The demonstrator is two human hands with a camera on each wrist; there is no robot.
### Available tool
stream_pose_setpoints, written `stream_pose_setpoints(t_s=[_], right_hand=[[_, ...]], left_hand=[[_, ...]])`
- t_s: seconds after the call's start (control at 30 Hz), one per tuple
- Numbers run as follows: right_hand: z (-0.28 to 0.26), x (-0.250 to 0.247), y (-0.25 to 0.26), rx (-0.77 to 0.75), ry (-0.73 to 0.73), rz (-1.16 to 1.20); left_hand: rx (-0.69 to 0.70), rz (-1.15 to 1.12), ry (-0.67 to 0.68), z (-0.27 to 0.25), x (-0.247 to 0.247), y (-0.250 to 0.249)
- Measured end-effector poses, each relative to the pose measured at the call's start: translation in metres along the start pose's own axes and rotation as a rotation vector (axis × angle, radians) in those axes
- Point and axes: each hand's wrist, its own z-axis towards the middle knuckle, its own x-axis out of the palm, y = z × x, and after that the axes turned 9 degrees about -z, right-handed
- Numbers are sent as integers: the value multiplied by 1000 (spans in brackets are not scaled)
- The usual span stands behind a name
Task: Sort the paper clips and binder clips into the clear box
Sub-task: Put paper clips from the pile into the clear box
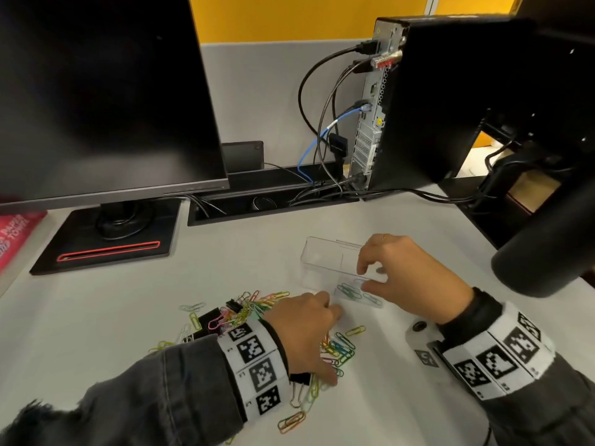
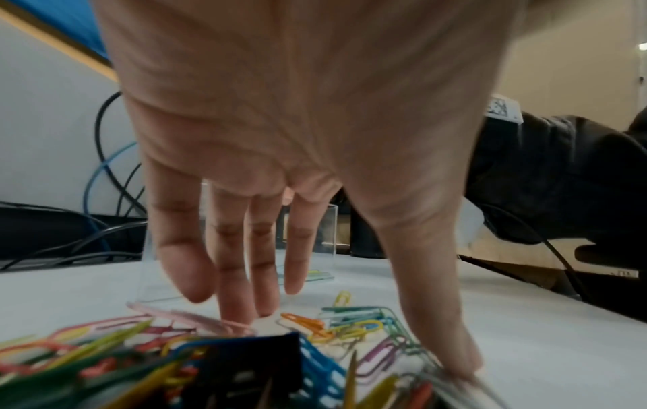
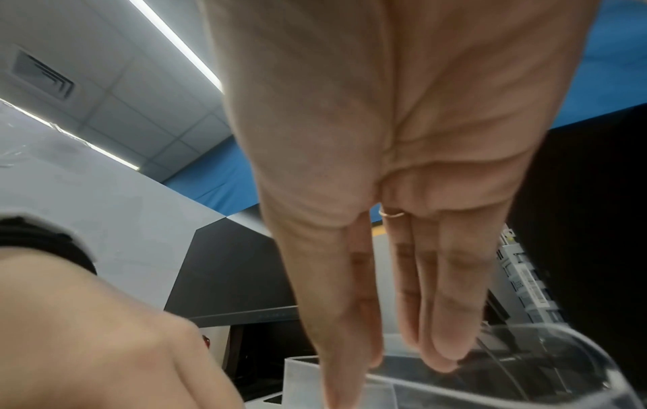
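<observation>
The clear box point(image 1: 325, 262) stands on the white desk, with a few green paper clips point(image 1: 349, 291) in its near compartment. My right hand point(image 1: 364, 280) hangs over that end, fingers straight and tips at the rim; in the right wrist view the right hand point(image 3: 388, 379) has its thumb outside the box point(image 3: 546, 359) wall and holds nothing. My left hand point(image 1: 333, 346) lies spread over the coloured paper clips point(image 1: 339, 347). In the left wrist view the left hand point(image 2: 350, 340) touches the clips point(image 2: 353, 321) with straight fingers. Black binder clips point(image 1: 209, 318) lie in the pile.
A monitor point(image 1: 96, 91) on a black base point(image 1: 109, 239) stands at the back left. A computer tower point(image 1: 418, 101) with cables point(image 1: 322, 123) is at the back right. A red packet point(image 1: 16, 233) lies at the left edge, a black armrest point(image 1: 547, 239) at the right.
</observation>
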Motion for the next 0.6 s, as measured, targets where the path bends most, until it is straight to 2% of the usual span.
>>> stream_pose_setpoints(t_s=[0.13,0.2,0.33,0.47,0.6], right_hand=[[1,3,-3,32,67,-23],[0,2,-7,38,51,-18],[-3,0,-26,168,44,-102],[-1,9,-40,269,143,36],[1,18,-42,239,126,136]], left_hand=[[23,9,-25,10,-1,-7],[24,3,-24,14,-1,-9],[31,1,-41,18,1,-9],[31,-86,-23,20,2,-3],[25,-211,-3,21,-1,6]])
